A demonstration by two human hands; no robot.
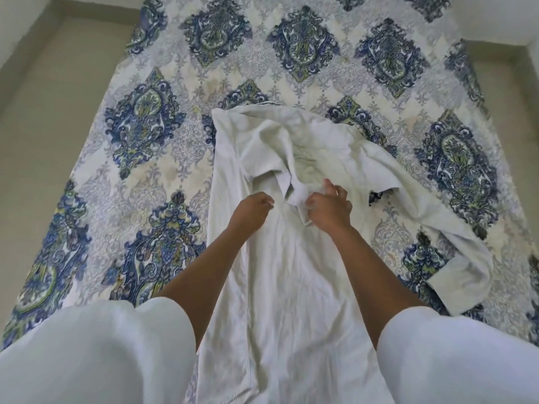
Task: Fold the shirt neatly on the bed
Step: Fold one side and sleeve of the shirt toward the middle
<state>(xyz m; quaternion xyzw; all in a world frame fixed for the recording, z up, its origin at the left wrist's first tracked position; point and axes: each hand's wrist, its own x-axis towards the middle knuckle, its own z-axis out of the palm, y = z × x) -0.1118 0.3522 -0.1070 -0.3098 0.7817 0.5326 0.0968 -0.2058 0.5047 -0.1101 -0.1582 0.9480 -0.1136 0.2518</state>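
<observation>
On the bed (140, 170), w/ blue and white flower shapes all over it, lies the white shirt (291, 287). It is in the middle, going the long way up from the near edge. It is wrinkled and messy at the top. One shirt sleeve (437, 228) goes out to the right side, and its cuff (455, 287) lies on the bed.

The right hand (331, 208) is curled tight and holds a bunch of the shirt's cloth. The left hand (252, 209) is just beside it, not touching it, w/ fingers curled in on top of the shirt. Can't tell if it pinches any cloth.

Both arms are bare, w/ wide white sleeves (116, 345) at the elbows. Gray floor (43, 126) shows left & right of the bed.
</observation>
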